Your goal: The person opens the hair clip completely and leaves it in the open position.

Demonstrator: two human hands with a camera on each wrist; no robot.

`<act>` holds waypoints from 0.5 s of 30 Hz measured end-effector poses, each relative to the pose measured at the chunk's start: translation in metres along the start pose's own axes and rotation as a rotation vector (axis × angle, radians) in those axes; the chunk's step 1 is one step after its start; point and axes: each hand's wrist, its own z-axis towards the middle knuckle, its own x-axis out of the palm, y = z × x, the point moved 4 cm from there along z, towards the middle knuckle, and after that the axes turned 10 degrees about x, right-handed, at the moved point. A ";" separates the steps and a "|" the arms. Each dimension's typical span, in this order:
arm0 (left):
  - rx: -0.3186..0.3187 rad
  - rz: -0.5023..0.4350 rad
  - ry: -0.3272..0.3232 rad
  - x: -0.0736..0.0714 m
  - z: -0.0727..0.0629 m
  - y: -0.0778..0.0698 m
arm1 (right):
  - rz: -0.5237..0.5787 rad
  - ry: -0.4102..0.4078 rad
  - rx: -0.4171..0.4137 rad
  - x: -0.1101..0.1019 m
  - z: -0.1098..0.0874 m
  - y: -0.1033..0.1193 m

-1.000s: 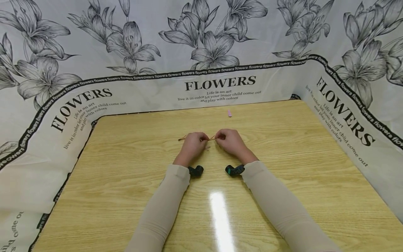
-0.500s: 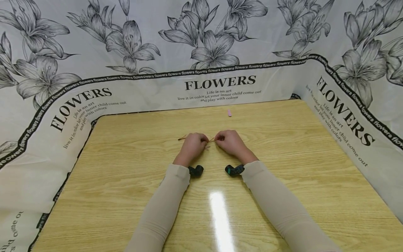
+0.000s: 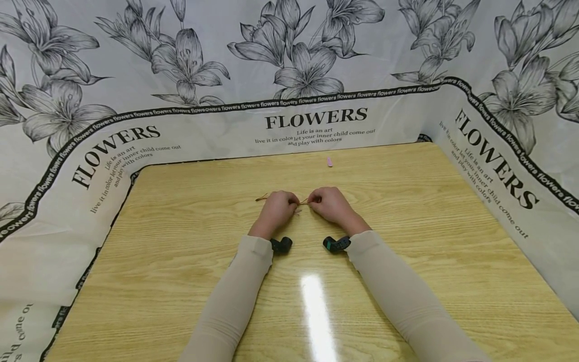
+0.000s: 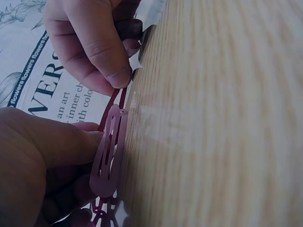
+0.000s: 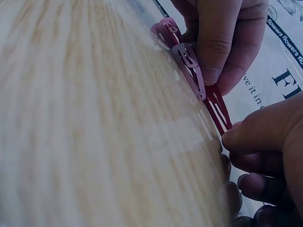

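Observation:
Just beyond the table's middle, my left hand [image 3: 277, 207] and right hand [image 3: 331, 204] are close together. Between their fingertips stretches a slim red snap hair clip [image 5: 218, 109]. My right thumb and finger pinch its near end, while the left fingers grip its other end. A mauve snap clip [image 4: 109, 156] is beside the left fingertips, next to the red one; I cannot tell whether they are joined. More pink clips [image 5: 168, 30] show past the left hand in the right wrist view. In the head view, an orange-red clip end [image 3: 261, 198] sticks out left of that hand.
A lone pink clip [image 3: 329, 162] lies near the far edge of the wooden table [image 3: 389, 181]. White flower-print cloth [image 3: 217, 136] stands around the back and sides. Black wrist cameras [image 3: 282, 245] sit at both cuffs.
Between my hands, the red clip has dropped slightly and looks flatter. My right fingertips have shifted a little left and down; otherwise both hands hold nearly the same place.

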 end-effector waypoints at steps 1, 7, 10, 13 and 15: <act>0.001 0.001 -0.001 0.000 0.000 0.000 | -0.002 -0.001 0.000 0.000 0.000 0.000; -0.001 0.000 0.000 0.001 0.000 0.001 | -0.006 -0.004 -0.001 0.000 0.000 0.000; -0.004 0.001 0.000 0.001 0.000 0.001 | -0.007 -0.004 0.000 -0.001 0.000 0.000; -0.001 0.020 0.010 0.001 0.001 0.002 | -0.006 -0.002 -0.003 -0.001 0.000 0.001; -0.002 0.030 0.016 0.001 0.001 0.002 | -0.005 0.000 -0.006 -0.002 0.000 0.001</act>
